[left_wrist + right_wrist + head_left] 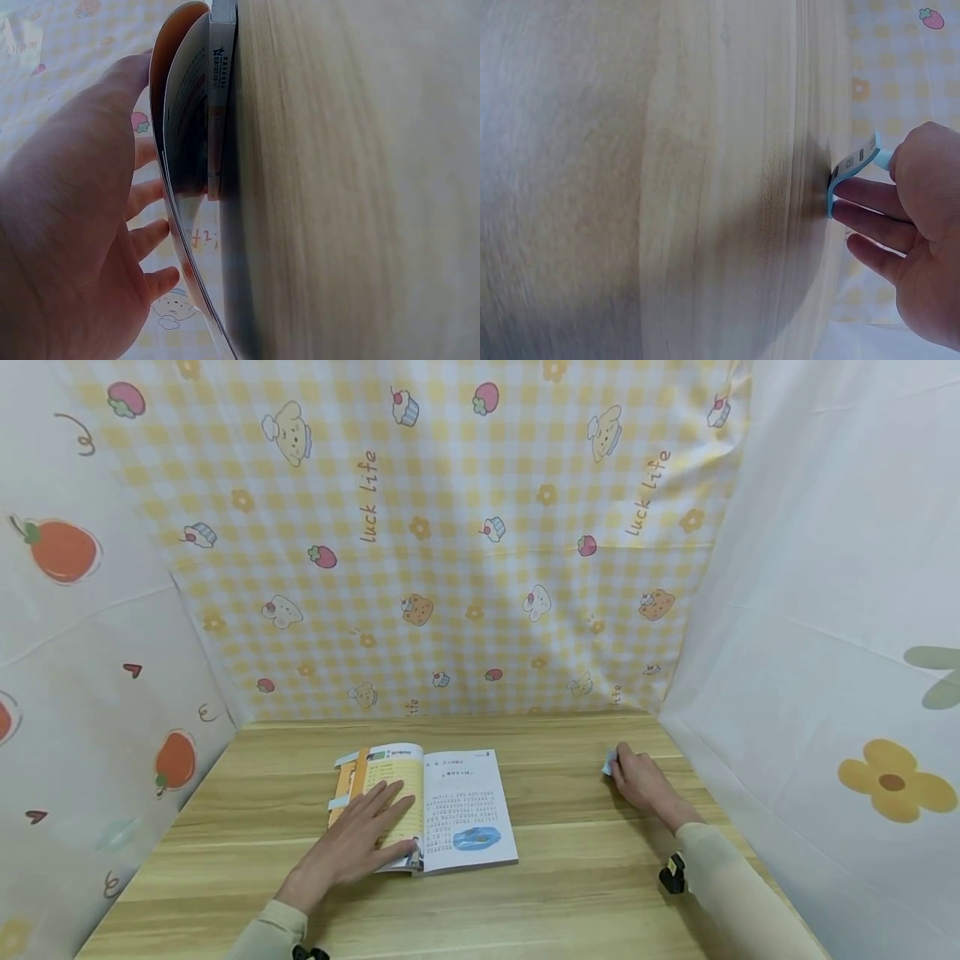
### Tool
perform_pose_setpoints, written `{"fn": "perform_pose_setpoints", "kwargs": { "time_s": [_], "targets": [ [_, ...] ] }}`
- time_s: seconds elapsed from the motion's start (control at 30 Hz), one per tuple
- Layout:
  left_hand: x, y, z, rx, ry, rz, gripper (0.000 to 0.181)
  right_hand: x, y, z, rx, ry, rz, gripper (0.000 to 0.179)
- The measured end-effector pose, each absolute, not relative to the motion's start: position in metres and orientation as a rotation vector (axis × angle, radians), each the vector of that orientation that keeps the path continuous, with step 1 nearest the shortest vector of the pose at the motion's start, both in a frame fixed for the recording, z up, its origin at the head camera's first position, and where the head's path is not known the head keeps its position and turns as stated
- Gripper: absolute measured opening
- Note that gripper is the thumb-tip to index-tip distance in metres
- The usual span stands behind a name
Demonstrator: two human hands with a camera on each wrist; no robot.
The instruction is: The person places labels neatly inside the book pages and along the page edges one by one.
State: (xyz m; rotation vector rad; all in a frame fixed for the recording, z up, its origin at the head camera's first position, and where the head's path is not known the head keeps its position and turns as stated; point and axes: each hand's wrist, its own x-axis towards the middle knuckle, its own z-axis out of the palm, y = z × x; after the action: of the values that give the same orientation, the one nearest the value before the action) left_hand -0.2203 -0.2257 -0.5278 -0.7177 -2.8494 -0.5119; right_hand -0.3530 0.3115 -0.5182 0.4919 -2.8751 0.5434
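Observation:
An open book (467, 777) lies on the wooden table, its left page yellow and lined, its right page white with text and a blue picture. My left hand (362, 839) rests with fingers spread on the left page. In the left wrist view, that page and the orange cover (159, 64) bow up from the table beneath the fingers. Off to the right, my right hand (647, 785) pinches a bent light blue strip (855, 159) with small dark printed marks on its pale face. One end of the strip is at the tabletop; the other is partly hidden by the hand.
Pale blue tabs (339, 802) stick out past the book's left edge. A yellow checked cloth (450, 568) hangs behind the wooden table (555, 893). White printed sheets (810, 610) flank it on both sides. A black device (672, 873) sits at the right wrist.

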Motion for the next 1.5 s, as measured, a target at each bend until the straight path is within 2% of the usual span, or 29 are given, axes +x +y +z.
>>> {"fn": "perform_pose_setpoints", "kwargs": {
  "time_s": [0.3, 1.5],
  "targets": [
    [-0.2196, -0.2257, -0.5279, -0.718, -2.855, -0.510, 0.077, -0.3541, 0.3110, -0.5159, 0.529, -2.876, 0.526, 0.017],
    [-0.2189, -0.2251, -0.5272, -0.705, -2.861, -0.522, 0.077, -0.3549, 0.3129, -0.5171, 0.540, -2.825, 0.558, 0.014]
  ]
}}
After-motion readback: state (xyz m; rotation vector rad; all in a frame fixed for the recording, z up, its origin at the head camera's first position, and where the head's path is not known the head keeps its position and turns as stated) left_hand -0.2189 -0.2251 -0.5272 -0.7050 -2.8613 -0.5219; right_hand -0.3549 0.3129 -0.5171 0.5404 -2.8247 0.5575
